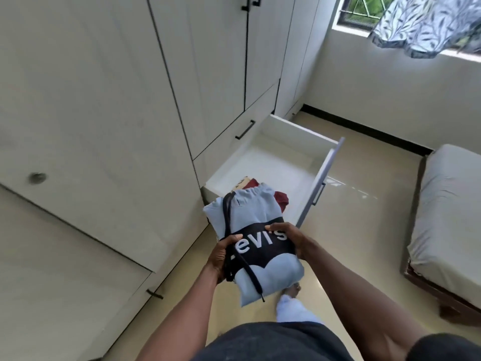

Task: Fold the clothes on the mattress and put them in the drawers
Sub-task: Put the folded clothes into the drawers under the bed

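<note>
While both hands clasp it from either side, the folded light-blue Levi's hoodie (253, 235) hangs in the air, left hand (221, 257) curled round its near-left edge, right hand (287, 237) gripping the right edge. Just beyond the grip, the open drawer (283, 162) holds a maroon garment (282, 198).

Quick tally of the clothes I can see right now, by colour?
Light blue: 1, folded hoodie held in both hands
Maroon: 1, garment in the open drawer
Tan patterned: 1, partly hidden item in the drawer
Total: 3
</note>
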